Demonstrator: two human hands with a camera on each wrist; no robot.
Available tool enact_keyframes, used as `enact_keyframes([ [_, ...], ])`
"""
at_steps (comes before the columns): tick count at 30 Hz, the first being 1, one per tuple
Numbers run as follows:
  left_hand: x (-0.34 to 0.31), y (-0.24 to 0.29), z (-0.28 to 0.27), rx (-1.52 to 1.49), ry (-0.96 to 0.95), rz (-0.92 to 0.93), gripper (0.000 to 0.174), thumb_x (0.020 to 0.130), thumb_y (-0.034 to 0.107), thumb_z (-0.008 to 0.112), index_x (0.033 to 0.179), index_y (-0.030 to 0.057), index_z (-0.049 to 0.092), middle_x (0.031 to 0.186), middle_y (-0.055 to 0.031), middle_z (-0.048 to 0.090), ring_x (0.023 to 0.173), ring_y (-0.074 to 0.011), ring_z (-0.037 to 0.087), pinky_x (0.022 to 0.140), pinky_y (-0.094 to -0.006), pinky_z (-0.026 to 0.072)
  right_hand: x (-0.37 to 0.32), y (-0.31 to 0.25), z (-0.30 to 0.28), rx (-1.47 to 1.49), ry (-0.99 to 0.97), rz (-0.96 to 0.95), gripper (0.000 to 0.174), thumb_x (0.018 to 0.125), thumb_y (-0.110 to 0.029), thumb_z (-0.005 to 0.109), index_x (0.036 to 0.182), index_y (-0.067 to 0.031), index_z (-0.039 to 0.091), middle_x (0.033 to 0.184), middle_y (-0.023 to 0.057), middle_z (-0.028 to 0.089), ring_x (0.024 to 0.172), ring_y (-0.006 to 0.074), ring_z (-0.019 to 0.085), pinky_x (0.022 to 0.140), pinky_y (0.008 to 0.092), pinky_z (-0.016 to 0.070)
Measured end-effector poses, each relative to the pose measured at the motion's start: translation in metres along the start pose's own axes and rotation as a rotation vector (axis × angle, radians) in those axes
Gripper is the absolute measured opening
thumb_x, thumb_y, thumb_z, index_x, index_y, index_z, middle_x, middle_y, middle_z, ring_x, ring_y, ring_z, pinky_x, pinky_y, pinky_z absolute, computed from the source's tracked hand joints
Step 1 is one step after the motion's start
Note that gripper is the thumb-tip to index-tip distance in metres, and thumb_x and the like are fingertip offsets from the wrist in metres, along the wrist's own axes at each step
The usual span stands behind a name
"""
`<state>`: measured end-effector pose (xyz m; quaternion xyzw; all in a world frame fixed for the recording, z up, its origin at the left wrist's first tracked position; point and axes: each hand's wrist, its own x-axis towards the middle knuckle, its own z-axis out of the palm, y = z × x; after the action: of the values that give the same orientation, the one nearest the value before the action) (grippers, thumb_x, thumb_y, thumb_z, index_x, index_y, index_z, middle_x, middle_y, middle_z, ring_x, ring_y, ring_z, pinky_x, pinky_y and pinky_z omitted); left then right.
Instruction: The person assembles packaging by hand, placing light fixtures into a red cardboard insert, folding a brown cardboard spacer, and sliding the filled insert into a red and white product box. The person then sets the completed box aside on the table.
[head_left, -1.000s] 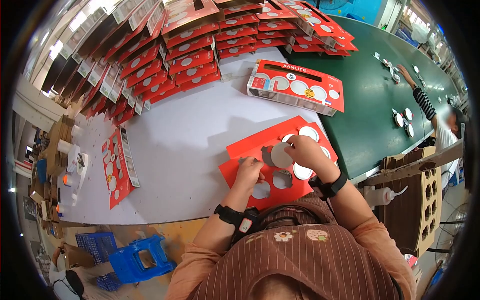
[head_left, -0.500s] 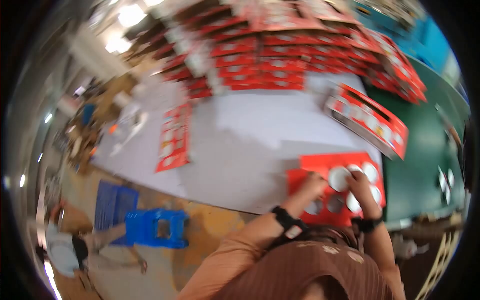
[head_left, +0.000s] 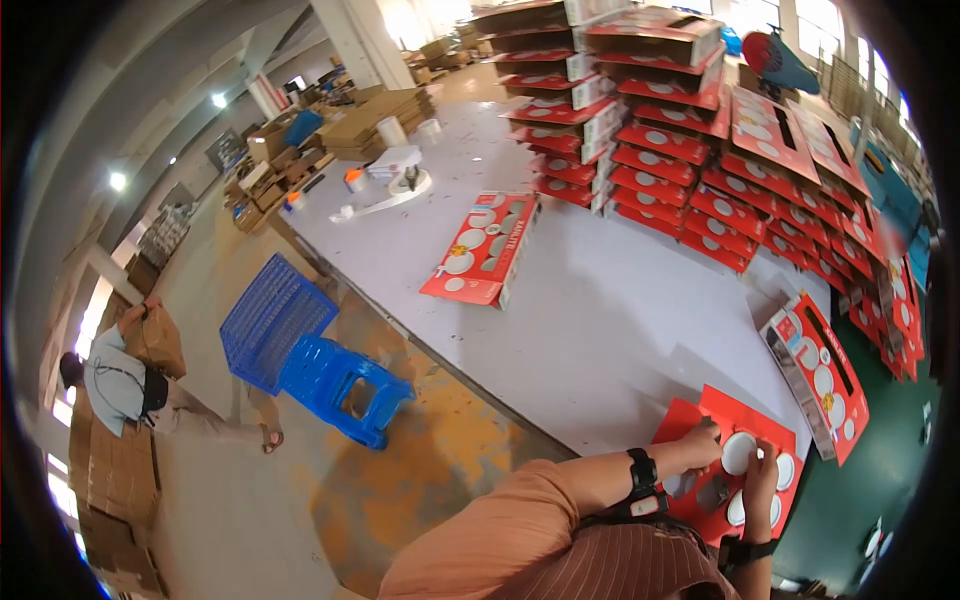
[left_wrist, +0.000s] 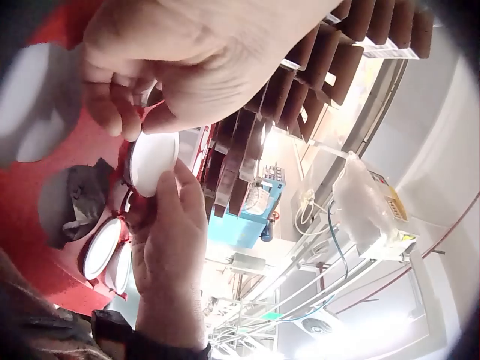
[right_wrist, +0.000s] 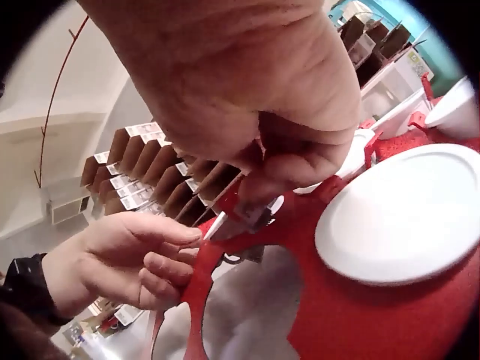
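A red card (head_left: 745, 412) with round cutouts lies in front of the person, several white discs set in its right part. The left hand (head_left: 697, 446) pinches the card's edge between thumb and curled fingers, plainest in the right wrist view, where that hand (right_wrist: 127, 261) is at the left. At a cutout, the right hand (head_left: 762, 482) holds a white disc (head_left: 739, 453) by its rim; the left wrist view shows this disc (left_wrist: 154, 163) at the fingertips of the right hand (left_wrist: 174, 232). Beside the held disc, grey shows through an unfilled cutout (head_left: 712, 492).
A red-and-white box (head_left: 822, 375) stands right of the card; another (head_left: 482, 250) lies farther left. Stacked red cartons (head_left: 660, 160) line the far side. A blue stool (head_left: 345, 390) and a blue crate (head_left: 272, 318) are on the floor, with a person (head_left: 120, 385) beyond.
The head view has swung left, so the card and both hands appear farther right and lower. Both hands stay at the card, the right one still with the disc.
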<state>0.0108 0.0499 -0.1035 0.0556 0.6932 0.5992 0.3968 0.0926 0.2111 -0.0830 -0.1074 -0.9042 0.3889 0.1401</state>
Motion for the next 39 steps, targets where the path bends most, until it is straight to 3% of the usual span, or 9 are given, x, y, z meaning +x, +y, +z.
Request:
enact_keyframes([
  [7,-0.001,-0.004,-0.006,0.050,0.071,0.114,0.009,0.073,0.006,0.051,0.079,0.0009,0.056,0.056,-0.0063,0.053,0.046,-0.0145,0.053,0.039,-0.0320,0.0402,0.014,0.044,0.013,0.241,-0.222,0.022,0.034,0.081,0.005,0.043,0.112,-0.0007,0.055,0.086,0.0092,0.059,0.078,0.0132,0.057,0.063,0.0274,0.0469],
  [10,0.020,-0.023,-0.013,0.263,-0.025,0.051,0.013,0.073,0.006,0.053,0.061,0.0025,0.055,0.051,-0.0068,0.052,0.044,-0.0182,0.053,0.039,-0.0364,0.0398,0.020,0.015,0.005,-0.030,-0.295,-0.055,0.034,0.084,-0.001,0.045,0.116,-0.0018,0.056,0.098,0.0184,0.064,0.088,0.0296,0.063,0.076,0.0379,0.0498],
  [14,-0.007,-0.004,-0.015,0.038,-0.014,-0.036,0.023,0.084,0.018,0.060,0.093,-0.0014,0.052,0.065,-0.0083,0.057,0.047,-0.0152,0.056,0.040,-0.0294,0.0459,0.006,-0.049,-0.011,-0.580,-0.437,0.075,0.036,0.090,-0.023,0.050,0.124,-0.0106,0.049,0.085,0.0165,0.065,0.077,0.0297,0.065,0.061,0.0429,0.0510],
  [20,-0.008,0.001,-0.006,0.167,0.108,-0.027,0.020,0.084,0.019,0.060,0.084,-0.0006,0.054,0.063,-0.0095,0.057,0.047,-0.0151,0.057,0.040,-0.0301,0.0456,-0.043,-0.032,-0.009,-0.720,-0.259,-0.212,0.043,0.089,-0.023,0.050,0.128,-0.0052,0.045,0.085,0.0125,0.062,0.070,0.0258,0.064,0.051,0.0377,0.0509],
  [24,0.006,-0.004,-0.001,0.512,0.170,0.031,0.028,0.079,0.022,0.057,0.078,-0.0046,0.065,0.076,-0.0281,0.063,0.072,-0.0383,0.065,0.064,-0.0469,0.0514,-0.050,-0.013,0.016,-0.751,-0.211,-0.331,0.040,0.082,-0.019,0.053,0.116,0.0021,0.052,0.079,0.0076,0.061,0.060,0.0200,0.062,0.048,0.0343,0.0483],
  [26,0.018,-0.028,0.004,0.630,0.281,0.268,0.026,0.077,0.021,0.058,0.079,-0.0049,0.062,0.074,-0.0246,0.064,0.065,-0.0337,0.065,0.058,-0.0457,0.0511,-0.046,-0.022,0.016,-0.824,-0.300,-0.172,0.045,0.081,-0.018,0.053,0.120,0.0038,0.051,0.078,0.0087,0.062,0.063,0.0200,0.063,0.050,0.0339,0.0483],
  [28,0.001,-0.002,0.004,0.295,0.157,-0.019,0.024,0.076,0.017,0.058,0.086,-0.0046,0.057,0.066,-0.0186,0.062,0.054,-0.0275,0.062,0.048,-0.0406,0.0490,-0.043,-0.018,0.011,-0.832,-0.312,-0.183,0.044,0.080,-0.019,0.054,0.120,0.0007,0.054,0.079,0.0115,0.063,0.065,0.0249,0.064,0.053,0.0384,0.0491],
  [31,0.008,0.004,-0.003,0.217,0.155,-0.009,0.021,0.076,0.013,0.056,0.088,-0.0035,0.054,0.062,-0.0141,0.058,0.047,-0.0229,0.058,0.042,-0.0357,0.0453,-0.030,-0.032,-0.016,-0.723,-0.327,-0.145,0.038,0.080,-0.016,0.055,0.115,-0.0037,0.058,0.081,0.0149,0.064,0.068,0.0302,0.064,0.057,0.0407,0.0500],
  [39,0.037,0.030,-0.096,0.484,0.218,0.061,0.018,0.076,0.018,0.058,0.069,0.0022,0.063,0.057,-0.0053,0.058,0.052,-0.0144,0.055,0.046,-0.0354,0.0413,-0.006,0.033,-0.094,-0.195,0.199,0.170,0.020,0.078,-0.009,0.056,0.095,-0.0016,0.065,0.087,0.0207,0.065,0.082,0.0345,0.064,0.069,0.0406,0.0496],
])
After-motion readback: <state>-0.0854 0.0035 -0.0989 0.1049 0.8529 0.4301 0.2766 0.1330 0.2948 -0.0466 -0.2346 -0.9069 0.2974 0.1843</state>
